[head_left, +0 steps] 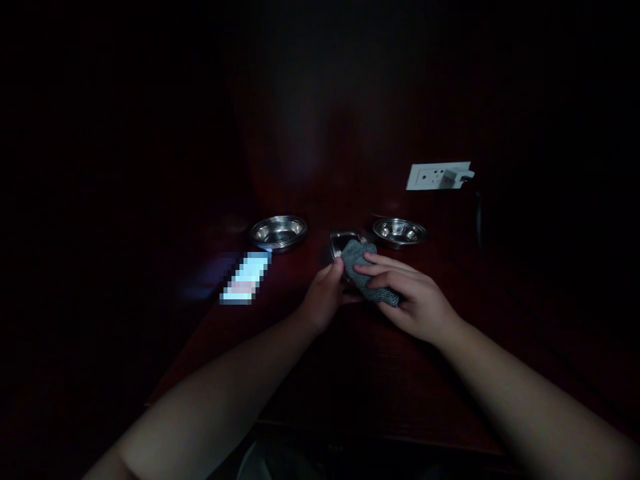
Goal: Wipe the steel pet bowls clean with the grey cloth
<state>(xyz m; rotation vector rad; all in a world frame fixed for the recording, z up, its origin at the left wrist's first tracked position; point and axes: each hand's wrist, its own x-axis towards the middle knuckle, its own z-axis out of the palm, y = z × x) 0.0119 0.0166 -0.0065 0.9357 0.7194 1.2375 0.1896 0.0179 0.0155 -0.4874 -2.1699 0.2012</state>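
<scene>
My left hand (325, 293) is closed on the near left side of a shiny metal dish (336, 241), its thumb on the rim. Most of that dish is hidden behind my fingers and a grey-green cloth (357, 257), which has a mesh-like patch at its lower end. My right hand (417, 293) grips the cloth from the right and presses it against the dish. Beyond my hands, round stainless steel dishes (279, 244) sit at the left, perhaps stacked. Another round steel dish (399, 231) stands to the right.
A lit, pixelated phone-like screen (246, 279) lies left of my hands on the dark red table (350, 373). A white wall socket (425, 177) with a plug (456, 177) in it is at the back right. The surroundings are very dark.
</scene>
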